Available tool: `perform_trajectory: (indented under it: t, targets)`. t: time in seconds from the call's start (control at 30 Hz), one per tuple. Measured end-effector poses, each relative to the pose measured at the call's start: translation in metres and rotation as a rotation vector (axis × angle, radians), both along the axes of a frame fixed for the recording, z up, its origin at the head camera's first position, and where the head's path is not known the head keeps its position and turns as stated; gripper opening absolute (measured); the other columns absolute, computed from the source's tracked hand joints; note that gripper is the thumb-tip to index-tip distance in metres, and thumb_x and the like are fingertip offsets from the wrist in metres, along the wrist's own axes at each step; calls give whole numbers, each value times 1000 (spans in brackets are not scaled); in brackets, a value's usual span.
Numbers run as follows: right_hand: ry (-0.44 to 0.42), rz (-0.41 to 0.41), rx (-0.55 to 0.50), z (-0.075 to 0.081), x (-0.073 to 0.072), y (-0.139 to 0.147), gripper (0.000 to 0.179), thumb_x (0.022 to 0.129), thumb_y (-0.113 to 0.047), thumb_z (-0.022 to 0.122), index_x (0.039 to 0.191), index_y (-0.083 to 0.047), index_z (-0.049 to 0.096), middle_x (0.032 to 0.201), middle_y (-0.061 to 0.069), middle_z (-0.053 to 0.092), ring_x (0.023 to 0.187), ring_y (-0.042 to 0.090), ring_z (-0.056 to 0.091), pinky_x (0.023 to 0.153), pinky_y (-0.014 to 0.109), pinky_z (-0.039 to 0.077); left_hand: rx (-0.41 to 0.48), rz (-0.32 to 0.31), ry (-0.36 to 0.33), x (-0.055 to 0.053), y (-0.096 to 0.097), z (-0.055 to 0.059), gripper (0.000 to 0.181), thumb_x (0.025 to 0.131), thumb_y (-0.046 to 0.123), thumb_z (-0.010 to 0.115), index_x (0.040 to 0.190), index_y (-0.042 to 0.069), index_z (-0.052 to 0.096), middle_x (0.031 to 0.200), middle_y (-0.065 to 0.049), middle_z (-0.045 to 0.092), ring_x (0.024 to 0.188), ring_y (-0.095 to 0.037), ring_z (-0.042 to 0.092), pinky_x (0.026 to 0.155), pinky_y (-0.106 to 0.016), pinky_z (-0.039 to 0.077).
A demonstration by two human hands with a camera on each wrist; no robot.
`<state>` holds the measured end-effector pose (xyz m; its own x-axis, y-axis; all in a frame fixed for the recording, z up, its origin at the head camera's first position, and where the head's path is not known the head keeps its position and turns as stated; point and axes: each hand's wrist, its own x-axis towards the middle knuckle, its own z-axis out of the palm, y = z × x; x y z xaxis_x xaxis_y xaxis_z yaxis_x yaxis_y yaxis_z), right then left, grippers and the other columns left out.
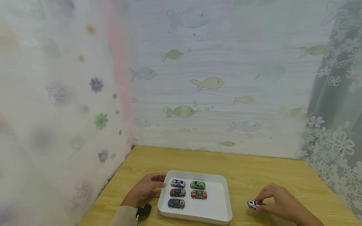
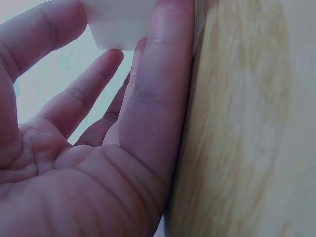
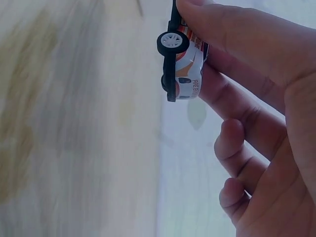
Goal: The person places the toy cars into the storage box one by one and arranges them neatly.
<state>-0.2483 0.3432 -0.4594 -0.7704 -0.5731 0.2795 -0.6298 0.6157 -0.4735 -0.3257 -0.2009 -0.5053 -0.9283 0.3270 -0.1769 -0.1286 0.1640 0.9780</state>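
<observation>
My right hand (image 1: 282,202) pinches a small white and red toy car (image 1: 254,204) between thumb and fingers, right of a white tray (image 1: 216,204). In the right wrist view the toy car shows its black wheel and orange-red markings, and the other fingers (image 3: 242,148) are bent below it. My left hand (image 1: 145,188) touches the tray's left side with fairly straight fingers; the left wrist view shows fingertips against the white wall. Inside the tray, white (image 1: 178,183), dark red (image 1: 177,192) and blue (image 1: 176,203) cars form a left column. Green (image 1: 197,185) and red-yellow (image 1: 199,194) cars sit beside them.
The tray and hands are over a wooden table (image 1: 215,160). A small black object (image 1: 145,210) is by the left wrist. Fish-patterned sheeting (image 1: 209,83) hangs behind, a flowered sheet (image 1: 96,121) at left, and a lacy curtain (image 1: 339,147) at right.
</observation>
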Motion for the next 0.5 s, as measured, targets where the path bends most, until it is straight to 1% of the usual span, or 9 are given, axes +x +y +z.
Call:
perform_trajectory:
  t: [0.07, 0.2, 0.27, 0.5]
  targets:
    - [21, 11, -1, 4, -2, -7, 19, 85, -38, 83, 102, -29, 82, 94, -20, 73, 85, 1, 60, 65, 27, 54, 1, 2, -4, 0, 0, 0, 58, 96, 18, 74, 148, 3, 54, 144, -16, 59, 113, -23, 67, 86, -46, 64]
    - [47, 4, -7, 11, -3, -20, 20, 84, -40, 83, 101, -31, 82, 93, -21, 72, 84, 3, 60, 65, 28, 53, 3, 7, -10, -1, 0, 1, 57, 96, 17, 74, 147, 3, 55, 143, -16, 60, 114, -24, 67, 86, -46, 64]
    - [67, 2, -3, 14, -4, -25, 20, 83, -42, 84, 101, -32, 82, 93, -22, 71, 84, 2, 59, 66, 28, 52, 4, 8, -12, -2, 0, 1, 57, 95, 17, 74, 147, 4, 55, 143, -16, 60, 114, -24, 67, 87, -46, 64]
    - [95, 25, -10, 26, -12, -44, 16, 83, -41, 85, 98, -35, 81, 93, -22, 70, 84, -2, 52, 65, 25, 46, -3, 5, -6, -2, 0, 0, 57, 95, 18, 74, 147, 3, 55, 143, -16, 60, 113, -23, 67, 86, -46, 64]
